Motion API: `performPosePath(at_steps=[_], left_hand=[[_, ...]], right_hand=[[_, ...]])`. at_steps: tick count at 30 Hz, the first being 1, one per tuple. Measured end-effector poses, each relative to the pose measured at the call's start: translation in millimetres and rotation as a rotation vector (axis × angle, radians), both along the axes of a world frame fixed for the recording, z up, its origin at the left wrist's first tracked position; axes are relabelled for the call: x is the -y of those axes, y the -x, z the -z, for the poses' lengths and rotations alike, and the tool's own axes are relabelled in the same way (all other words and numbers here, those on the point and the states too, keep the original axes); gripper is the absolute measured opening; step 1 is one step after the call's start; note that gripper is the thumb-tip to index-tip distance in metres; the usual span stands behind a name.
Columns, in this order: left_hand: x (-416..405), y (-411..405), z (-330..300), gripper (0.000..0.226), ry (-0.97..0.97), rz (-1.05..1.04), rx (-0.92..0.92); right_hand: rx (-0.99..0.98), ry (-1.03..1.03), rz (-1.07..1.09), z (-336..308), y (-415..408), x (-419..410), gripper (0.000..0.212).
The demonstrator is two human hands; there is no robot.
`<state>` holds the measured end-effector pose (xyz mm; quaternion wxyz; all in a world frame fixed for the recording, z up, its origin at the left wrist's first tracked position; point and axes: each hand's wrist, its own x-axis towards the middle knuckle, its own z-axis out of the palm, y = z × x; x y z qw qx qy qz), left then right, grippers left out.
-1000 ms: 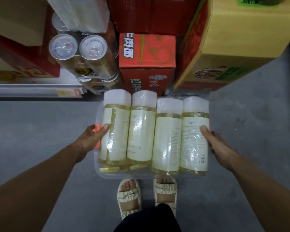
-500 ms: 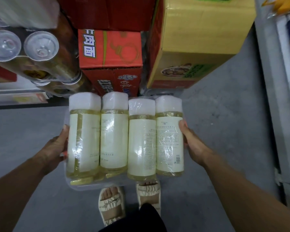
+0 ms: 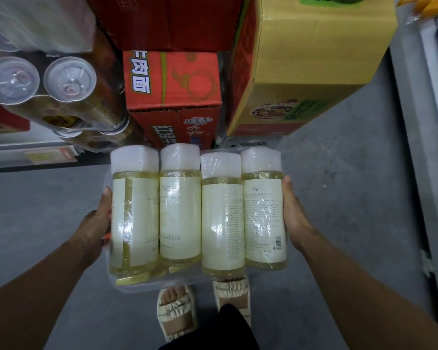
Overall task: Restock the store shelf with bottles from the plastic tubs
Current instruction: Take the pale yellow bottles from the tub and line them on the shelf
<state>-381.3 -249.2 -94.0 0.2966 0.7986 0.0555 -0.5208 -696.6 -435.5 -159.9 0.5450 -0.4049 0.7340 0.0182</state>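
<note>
Several clear bottles of pale yellow liquid, with white caps and cream labels, lie side by side in film wrap on a clear plastic tub, caps pointing away from me. More bottles show underneath at the tub's near left corner. My left hand grips the tub's left side, thumb up against the outer bottle. My right hand grips the right side the same way. The tub is held in the air above the grey floor.
Straight ahead stand a red carton, a yellow carton and a shrink-wrapped pack of cans. A low shelf edge runs at the left, a grey shelf unit along the right. My sandalled feet are below the tub.
The view has swung to the right: the cartons and cans slid left and the right shelf unit came into sight. Both hands keep the same hold on the tub.
</note>
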Motion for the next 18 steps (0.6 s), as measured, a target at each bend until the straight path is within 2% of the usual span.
performPosePath(at_steps=[5, 8, 13, 18], left_hand=[[2.8, -0.5, -2.4, 0.084, 0.015, 0.008, -0.027], [3.2, -0.1, -4.0, 0.068, 0.021, -0.001, -0.026], [3.5, 0.0, -6.6, 0.073, -0.012, -0.019, -0.021], [2.4, -0.4, -15.9, 0.061, 0.005, 0.052, -0.042]], right_hand=[[-0.022, -0.002, 0.003, -1.7, -2.0, -0.2, 0.122], [-0.005, -0.007, 0.006, -9.0, -3.9, -0.4, 0.125], [-0.014, 0.057, -0.015, -32.1, -15.6, -3.9, 0.130], [0.097, 0.012, -0.050, -29.3, -2.9, -5.2, 0.109]])
